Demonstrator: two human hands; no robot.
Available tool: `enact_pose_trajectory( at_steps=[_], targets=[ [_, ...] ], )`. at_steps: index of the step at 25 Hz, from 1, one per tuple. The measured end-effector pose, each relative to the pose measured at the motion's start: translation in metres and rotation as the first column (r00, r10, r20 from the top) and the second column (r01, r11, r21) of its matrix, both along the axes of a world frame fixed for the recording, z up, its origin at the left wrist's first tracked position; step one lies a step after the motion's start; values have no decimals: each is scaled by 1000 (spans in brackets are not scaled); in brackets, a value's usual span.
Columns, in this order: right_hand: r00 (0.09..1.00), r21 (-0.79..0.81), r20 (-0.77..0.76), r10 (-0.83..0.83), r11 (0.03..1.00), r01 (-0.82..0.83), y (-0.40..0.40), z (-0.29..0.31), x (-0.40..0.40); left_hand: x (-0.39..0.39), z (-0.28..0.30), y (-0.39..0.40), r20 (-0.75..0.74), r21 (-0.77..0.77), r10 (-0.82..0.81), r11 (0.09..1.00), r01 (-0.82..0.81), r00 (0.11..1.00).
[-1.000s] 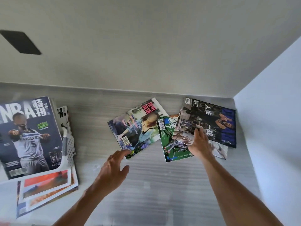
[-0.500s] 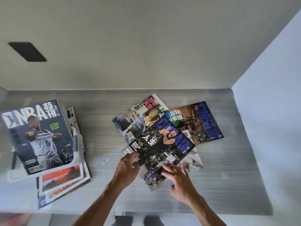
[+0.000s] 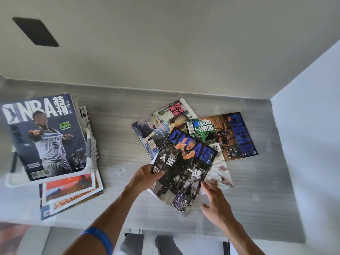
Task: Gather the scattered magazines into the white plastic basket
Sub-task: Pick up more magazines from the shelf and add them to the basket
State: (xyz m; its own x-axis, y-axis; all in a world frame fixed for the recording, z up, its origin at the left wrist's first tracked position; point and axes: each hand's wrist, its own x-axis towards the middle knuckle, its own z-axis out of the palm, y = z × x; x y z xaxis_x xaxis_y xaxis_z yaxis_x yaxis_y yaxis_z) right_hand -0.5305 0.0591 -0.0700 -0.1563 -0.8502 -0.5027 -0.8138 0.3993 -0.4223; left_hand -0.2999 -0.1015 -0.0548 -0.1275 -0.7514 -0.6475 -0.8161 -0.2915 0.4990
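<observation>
At centre frame a dark basketball magazine (image 3: 184, 168) lay topmost on a loose fan of others spread toward the upper right. The left hand (image 3: 147, 178) pinched its left edge, thumb over the cover; the right hand (image 3: 214, 199) sat at the lower right edge, fingers spread and holding nothing. At the left of the frame the white plastic basket (image 3: 91, 150) already carried an NBA issue (image 3: 44, 135), with more magazines (image 3: 71, 188) lying beneath the basket. By my reading the job was partly done: the central fan and probably that lower pile remained.
</observation>
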Motion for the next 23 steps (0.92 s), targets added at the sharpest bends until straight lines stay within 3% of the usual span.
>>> enact_pose_trajectory(
  at_steps=[2, 4, 6, 7, 9, 11, 13, 15, 16, 18, 19, 20, 22, 23],
  targets=[
    [1000, 29, 7, -13, 999, 13, -6, 8, 1, -2, 4, 5, -48, -11, -26, 1000, 26, 999],
    [999, 2, -2, -34, 999, 34, -16, 15, 3, 1, 14, 12, -260, -21, 71, 997, -79, 963],
    [985, -126, 41, -167, 977, 171, -31, 23, 12, 14, 23, 21, -447, -74, 69, 991, -114, 892],
    [947, -177, 128, -296, 932, 315, -40, 29, 18, 22, 28, 26, -494, -101, 46, 989, -109, 868],
    [740, -105, 404, -537, 777, 621, -64, 43, 36, 41, 39, 33, -568, -138, -4, 986, -90, 823],
    [527, -9, 505, -683, 607, 795, -82, 46, 46, 59, 45, 34, -607, -101, 34, 988, -120, 794],
    [368, 177, 571, -734, 548, 818, -90, 45, 51, 73, 48, 30, -627, 27, 162, 982, -186, 762],
    [184, 461, 621, -762, 545, 700, -90, 47, 55, 79, 50, 26, -589, 125, 282, 958, -259, 758],
    [185, 475, 627, -757, 559, 679, -89, 50, 58, 80, 48, 24, -523, 86, 280, 957, -277, 805],
    [342, 297, 617, -709, 612, 733, -91, 57, 68, 75, 47, 24, -182, -208, 116, 966, -153, 977],
    [429, 183, 620, -657, 653, 735, -92, 62, 78, 69, 53, 23, -60, -316, 63, 945, -79, 996],
    [516, 68, 641, -568, 712, 699, -93, 70, 90, 62, 61, 21, -124, -348, 5, 936, -48, 992],
    [698, -205, 645, -311, 810, 550, -92, 84, 119, 43, 83, 16, -532, -173, -34, 983, -69, 846],
    [770, -305, 613, -178, 845, 438, -91, 88, 132, 37, 92, 14, -598, -104, -3, 992, -73, 801]
  ],
)
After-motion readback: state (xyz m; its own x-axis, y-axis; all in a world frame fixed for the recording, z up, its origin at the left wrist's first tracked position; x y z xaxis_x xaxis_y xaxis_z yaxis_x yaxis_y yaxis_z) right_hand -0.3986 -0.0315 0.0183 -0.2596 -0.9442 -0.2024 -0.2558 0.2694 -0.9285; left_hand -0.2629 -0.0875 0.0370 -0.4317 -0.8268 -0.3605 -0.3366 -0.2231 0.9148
